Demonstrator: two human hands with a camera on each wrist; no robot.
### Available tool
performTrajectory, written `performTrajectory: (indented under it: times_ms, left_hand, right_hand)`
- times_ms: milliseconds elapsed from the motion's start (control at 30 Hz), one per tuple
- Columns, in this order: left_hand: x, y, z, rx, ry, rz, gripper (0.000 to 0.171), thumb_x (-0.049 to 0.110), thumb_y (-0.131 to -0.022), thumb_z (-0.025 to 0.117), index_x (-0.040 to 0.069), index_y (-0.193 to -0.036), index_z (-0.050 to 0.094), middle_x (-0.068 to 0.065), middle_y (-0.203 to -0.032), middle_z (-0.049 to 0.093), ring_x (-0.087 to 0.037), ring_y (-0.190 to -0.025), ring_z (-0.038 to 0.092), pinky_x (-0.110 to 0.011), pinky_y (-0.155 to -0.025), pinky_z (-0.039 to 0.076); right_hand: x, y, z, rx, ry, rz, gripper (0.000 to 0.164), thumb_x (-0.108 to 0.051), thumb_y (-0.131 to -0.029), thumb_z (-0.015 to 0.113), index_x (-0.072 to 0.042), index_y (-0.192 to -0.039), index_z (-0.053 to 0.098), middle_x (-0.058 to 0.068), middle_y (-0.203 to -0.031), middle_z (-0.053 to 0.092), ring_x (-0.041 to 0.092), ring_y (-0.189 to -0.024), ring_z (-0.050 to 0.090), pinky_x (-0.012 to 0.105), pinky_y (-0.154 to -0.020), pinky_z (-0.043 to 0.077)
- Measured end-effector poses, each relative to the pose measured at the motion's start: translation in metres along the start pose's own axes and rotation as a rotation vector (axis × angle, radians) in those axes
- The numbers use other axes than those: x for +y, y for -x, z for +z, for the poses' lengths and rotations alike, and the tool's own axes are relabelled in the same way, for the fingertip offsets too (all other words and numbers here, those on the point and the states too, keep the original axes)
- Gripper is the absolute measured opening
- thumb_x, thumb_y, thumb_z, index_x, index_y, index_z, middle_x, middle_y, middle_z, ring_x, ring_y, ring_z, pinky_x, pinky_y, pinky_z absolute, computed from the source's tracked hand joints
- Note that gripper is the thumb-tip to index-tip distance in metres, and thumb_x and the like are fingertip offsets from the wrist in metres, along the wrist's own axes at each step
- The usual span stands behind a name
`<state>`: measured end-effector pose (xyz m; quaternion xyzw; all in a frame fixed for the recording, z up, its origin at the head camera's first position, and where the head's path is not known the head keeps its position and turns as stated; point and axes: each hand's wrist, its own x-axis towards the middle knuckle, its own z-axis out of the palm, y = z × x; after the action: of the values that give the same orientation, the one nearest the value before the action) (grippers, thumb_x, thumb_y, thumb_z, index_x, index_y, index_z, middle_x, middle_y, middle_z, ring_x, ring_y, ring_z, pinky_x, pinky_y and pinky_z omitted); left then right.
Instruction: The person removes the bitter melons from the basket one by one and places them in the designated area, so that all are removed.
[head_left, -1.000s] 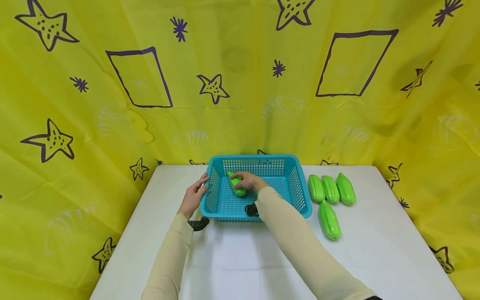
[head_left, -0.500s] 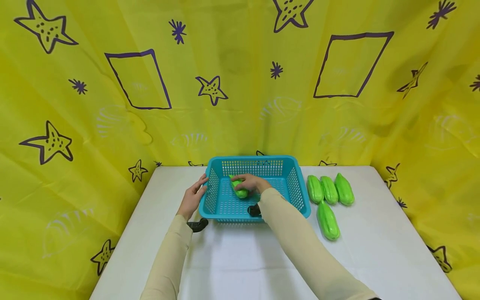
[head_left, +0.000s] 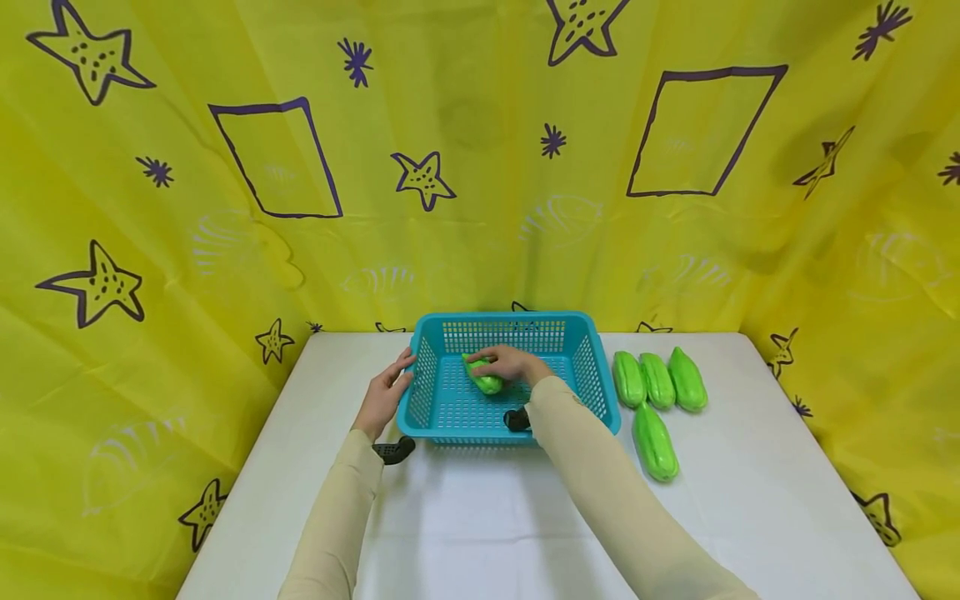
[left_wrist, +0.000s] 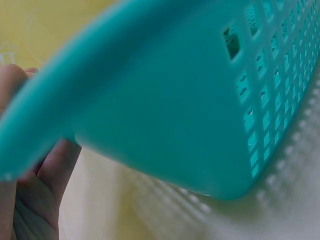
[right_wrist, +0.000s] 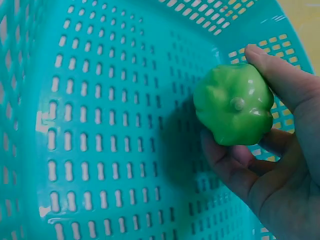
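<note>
A turquoise plastic basket [head_left: 465, 433] with perforated walls stands on the table. My left hand [head_left: 382, 400] is at its left side, straightish fingers touching the rim; the left wrist view shows the rim [left_wrist: 100, 50] hiding part of that hand. Inside the basket, my right hand [head_left: 513, 364] grips a glossy green ridged gourd [right_wrist: 235, 107], thumb on one side and fingers curled under the other. The gourd lies aslant in the left half, its pointed end toward the back left. The right palm covers part of it in the head view.
To the right of the basket, three similar green gourds [head_left: 658, 381] lie side by side, with another gourd [head_left: 655, 443] in front of them. A yellow patterned curtain [head_left: 480, 250] hangs behind and beside the white table [head_left: 465, 517].
My right hand has moved slightly to the right inside the basket, and the gourd in its grip has shifted right with it. The left hand stays at the rim.
</note>
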<state>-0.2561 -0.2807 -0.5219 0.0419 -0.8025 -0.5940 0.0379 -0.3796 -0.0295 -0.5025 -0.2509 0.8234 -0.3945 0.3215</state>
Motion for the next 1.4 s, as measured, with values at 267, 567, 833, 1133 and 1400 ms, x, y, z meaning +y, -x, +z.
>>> performTrajectory:
  times_ms: [267, 567, 833, 1133, 1400]
  left_hand:
    - [0.000, 0.001, 0.000, 0.001, 0.002, 0.012, 0.042, 0.023, -0.104, 0.049, 0.014, -0.146, 0.049, 0.010, -0.157, 0.031, -0.020, -0.148, 0.016, -0.049, -0.119, 0.017]
    - [-0.001, 0.001, 0.000, 0.002, 0.000, 0.014, 0.043, 0.024, -0.104, 0.049, 0.013, -0.146, 0.048, 0.010, -0.157, 0.031, -0.021, -0.149, 0.016, -0.049, -0.119, 0.017]
    - [-0.001, 0.001, 0.000, -0.011, 0.025, -0.006, 0.044, 0.024, -0.104, 0.049, 0.013, -0.147, 0.046, 0.010, -0.158, 0.028, -0.021, -0.149, 0.013, -0.049, -0.120, 0.013]
    - [0.033, 0.015, -0.002, -0.042, 0.007, -0.007, 0.044, 0.014, -0.105, 0.046, 0.002, -0.147, 0.043, -0.002, -0.160, 0.027, -0.028, -0.149, 0.012, -0.053, -0.119, 0.013]
    - [0.031, 0.015, -0.001, -0.043, -0.002, -0.019, 0.044, 0.014, -0.105, 0.046, 0.003, -0.147, 0.043, -0.001, -0.160, 0.027, -0.028, -0.149, 0.012, -0.054, -0.119, 0.012]
  right_hand:
    - [-0.004, 0.003, -0.007, 0.062, -0.054, -0.034, 0.045, -0.029, -0.100, 0.057, -0.015, -0.143, 0.053, 0.021, -0.147, 0.041, 0.030, -0.112, 0.056, 0.037, -0.076, 0.055]
    - [-0.009, 0.009, -0.009, 0.168, -0.068, -0.032, 0.045, -0.029, -0.102, 0.054, -0.013, -0.143, 0.052, 0.023, -0.144, 0.044, 0.027, -0.099, 0.061, 0.042, -0.075, 0.056]
    - [-0.012, 0.021, -0.009, 0.242, -0.177, -0.044, 0.047, -0.029, -0.101, 0.055, -0.011, -0.144, 0.050, 0.026, -0.136, 0.049, 0.026, -0.091, 0.061, 0.053, -0.082, 0.054]
    - [-0.023, 0.035, -0.024, 0.328, -0.146, -0.095, 0.048, -0.030, -0.100, 0.058, -0.015, -0.144, 0.051, 0.023, -0.146, 0.043, 0.034, -0.119, 0.053, 0.043, -0.083, 0.053]
    - [-0.033, 0.054, -0.028, 0.420, -0.140, -0.098, 0.047, -0.034, -0.099, 0.059, -0.019, -0.143, 0.053, 0.022, -0.145, 0.041, 0.037, -0.122, 0.051, 0.044, -0.085, 0.051]
